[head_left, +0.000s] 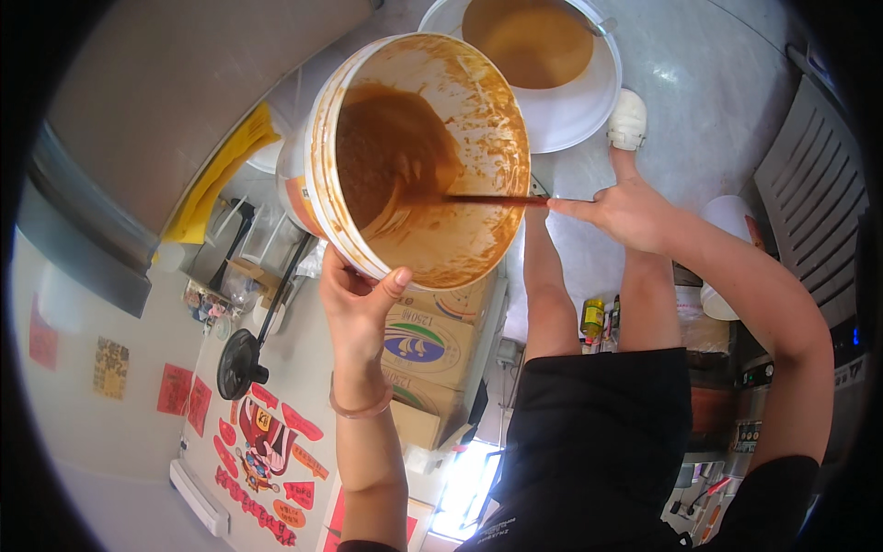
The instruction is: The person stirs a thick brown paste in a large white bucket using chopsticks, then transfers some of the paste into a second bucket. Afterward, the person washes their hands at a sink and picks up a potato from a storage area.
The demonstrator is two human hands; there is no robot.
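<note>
My left hand (362,283) grips the lower rim of a white plastic bucket (476,90), thumb over the edge. The bucket is tilted so its mouth faces me. Thick brown paste (386,152) lies inside, and its walls are smeared with it. My right hand (621,214) holds a thin dark reddish-brown stick (497,201), index finger stretched along it. The far end of the stick is blurred and reaches into the paste, so its tip is hidden. Beyond the bucket sits a wide white tub (552,124) with brown liquid (531,48) and a metal handle (606,26) at its rim.
Stacked cardboard boxes (421,345) stand beside my left forearm. A yellow cloth or bag (221,179) hangs at the left. Bottles (593,317) are near my legs. At the right are a white bucket (724,207) and a slatted grey panel (814,186).
</note>
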